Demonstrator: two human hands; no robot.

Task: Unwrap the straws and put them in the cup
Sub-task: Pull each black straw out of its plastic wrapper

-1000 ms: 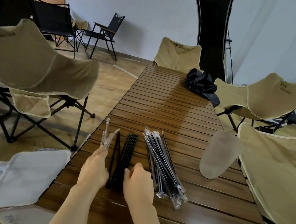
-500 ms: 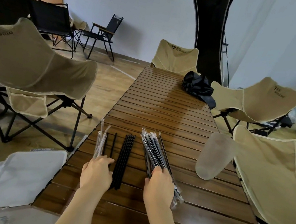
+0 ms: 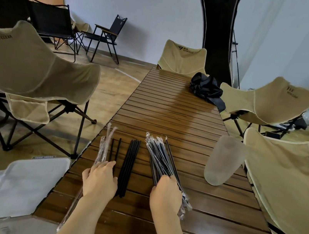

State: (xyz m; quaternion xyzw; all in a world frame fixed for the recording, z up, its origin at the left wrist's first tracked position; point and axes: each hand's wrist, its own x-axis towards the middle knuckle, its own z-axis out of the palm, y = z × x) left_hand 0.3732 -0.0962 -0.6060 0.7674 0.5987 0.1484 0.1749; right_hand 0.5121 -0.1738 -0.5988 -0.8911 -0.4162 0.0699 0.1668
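A pile of black straws in clear wrappers (image 3: pixel 160 158) lies on the slatted wooden table (image 3: pixel 170 115). My right hand (image 3: pixel 166 196) sits on the pile's near end, its fingers curled into the wrapped straws. Left of the pile lies a row of bare black straws (image 3: pixel 129 163), with two more bare straws (image 3: pixel 115 150) further left. My left hand (image 3: pixel 100 181) rests, fingers forward, on a few empty clear wrappers (image 3: pixel 104 145) at the table's left edge. A frosted plastic cup (image 3: pixel 223 160) stands at the right edge, apart from both hands.
A white lidded bin (image 3: pixel 25 183) sits on the floor below the table's left edge. Beige folding chairs (image 3: pixel 36 65) flank the table on both sides and at its far end. A black bag (image 3: pixel 204 88) lies at the far right of the table.
My right hand moved right, from the bare straws onto the wrapped pile. My left hand lowered the empty wrappers to the table's left edge.
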